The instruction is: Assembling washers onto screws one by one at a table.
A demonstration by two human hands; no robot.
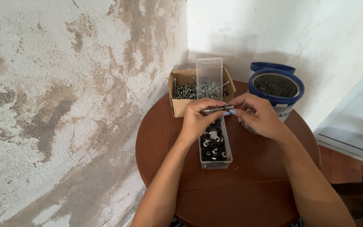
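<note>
My left hand (197, 119) and my right hand (260, 116) meet above a narrow clear plastic box (227, 156) of black and silver washers. Between their fingertips lies a single metal screw (216, 109), held level; the left fingers pinch its shaft and the right fingertips touch its right end. Just beyond the hands stands an open cardboard box (178, 106) full of silver screws. The clear box's lid (209, 71) stands upright over the cardboard box.
Everything rests on a small round brown table (253, 185) pushed into a corner of stained plaster walls. A blue-rimmed round tin (277, 86) with dark contents stands at the back right, its blue lid (272, 66) behind it. White furniture (353, 126) is at right.
</note>
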